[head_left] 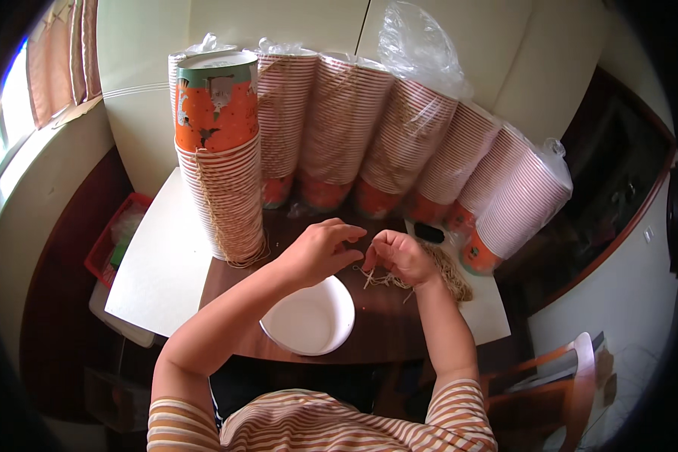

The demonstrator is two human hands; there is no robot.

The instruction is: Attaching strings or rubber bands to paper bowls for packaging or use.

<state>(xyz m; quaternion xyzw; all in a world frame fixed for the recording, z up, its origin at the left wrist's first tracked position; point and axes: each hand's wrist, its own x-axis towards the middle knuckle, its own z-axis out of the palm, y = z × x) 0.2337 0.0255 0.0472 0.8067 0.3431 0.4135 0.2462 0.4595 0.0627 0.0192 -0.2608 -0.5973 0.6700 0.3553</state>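
My left hand [322,250] is above the dark brown table part, its bent fingers apart and nothing visible between them. Beside it, my right hand [404,258] is closed in a pinch, with thin pale twine [371,277] hanging from the fingertips. More tan twine [452,277] lies in a loose bundle by my right wrist. Under my left forearm stands a white round tub [309,320], its mouth up and its inside bare. At the left, a tall stack of upside-down paper tubs [222,200] has an orange and green top one; strands of twine hang down its side.
Several tall stacks of nested paper tubs [346,124], wrapped in clear plastic [422,45], line the table's back. A small black object [429,233] lies past my right hand. A red crate [113,241] stands left of the white table edge [147,301]; a wooden chair [557,384] is at the right.
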